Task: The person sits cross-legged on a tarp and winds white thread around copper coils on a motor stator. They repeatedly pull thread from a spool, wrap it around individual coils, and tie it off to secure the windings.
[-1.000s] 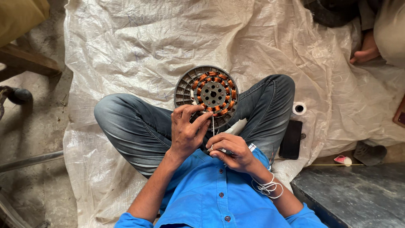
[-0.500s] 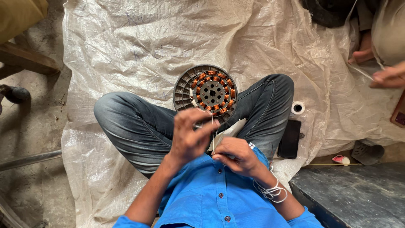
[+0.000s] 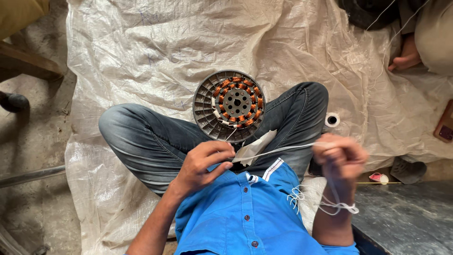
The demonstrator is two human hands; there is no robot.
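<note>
Drawing a white cord (image 3: 278, 151) taut across the lap, at about 5 o'clock from the round motor stator (image 3: 229, 106), which is resting against the crossed legs near the middle of the view. Pinching one end with the left hand (image 3: 205, 163), grip clamped together on the strand just below the stator's rim. Holding the other end in the right hand (image 3: 339, 158), out at 3 o'clock, blurred, fist closed around the cord. Judging this as a tightening pull on a tie running up toward the windings. Calling, it seems, for steady, even tension and a firm pinch, so as not to let the thin strand slip. Showing glossy orange-brown copper coils ringed about a grey, perforated metal hub, all inside a ribbed grey disc. Carrying spare loops (image 3: 337, 206) of the same limp cord round the right wrist. Sitting on a crinkled, translucent white sheet (image 3: 155, 47), with a small white spool (image 3: 332, 120) lying at 3 o'clock of the stator, just beside the knee.
</note>
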